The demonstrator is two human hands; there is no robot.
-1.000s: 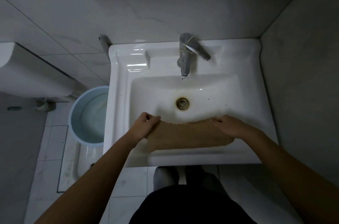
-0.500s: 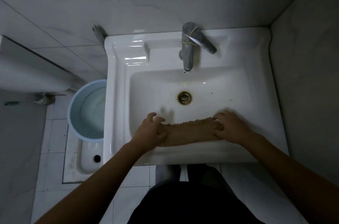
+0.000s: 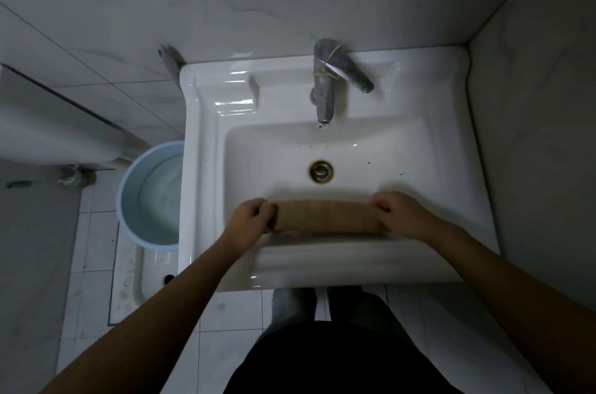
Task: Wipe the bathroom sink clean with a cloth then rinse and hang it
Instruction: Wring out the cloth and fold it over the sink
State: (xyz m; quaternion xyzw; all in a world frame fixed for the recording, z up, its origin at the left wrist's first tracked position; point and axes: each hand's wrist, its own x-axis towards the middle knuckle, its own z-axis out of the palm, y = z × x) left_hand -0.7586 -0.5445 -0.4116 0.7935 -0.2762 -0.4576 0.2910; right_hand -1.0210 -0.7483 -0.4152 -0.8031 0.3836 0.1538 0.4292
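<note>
At the far left, on the floor beside the sink (image 3: 200, 168), I note a pale blue bucket (image 3: 151, 193). It plays no part in the present hold.

1. Left hand (image 3: 250, 219): it grips the left end of the cloth (image 3: 324, 216). Its fingers (image 3: 269, 211) are curled tight over that end, with no gap showing.
2. Cloth: brown, gathered into one long roll. It runs level from hand to hand across the front part of the basin, just behind the front rim and on the near side of the drain (image 3: 321, 170). The tap (image 3: 325, 81) stands well behind it, and no water shows at the spout. I cannot tell whether the roll touches the basin floor.
3. Right hand (image 3: 398, 213): it grips the right end in the same manner, fingers curled round it.

Handling, as I judge it:
- The cloth is soft and limp, with no stiffness of its own. Released at one end, it would likely droop and unroll.
- It is light when dry and heavier when soaked. I cannot tell which applies.
- It is not fragile, so a firm squeeze should do no harm.
- The fabric should grip skin well, but the glazed sink under it looks slick.
- For twisting or spreading, hold both ends as shown. For wiping, bunch the middle under one palm.
</note>
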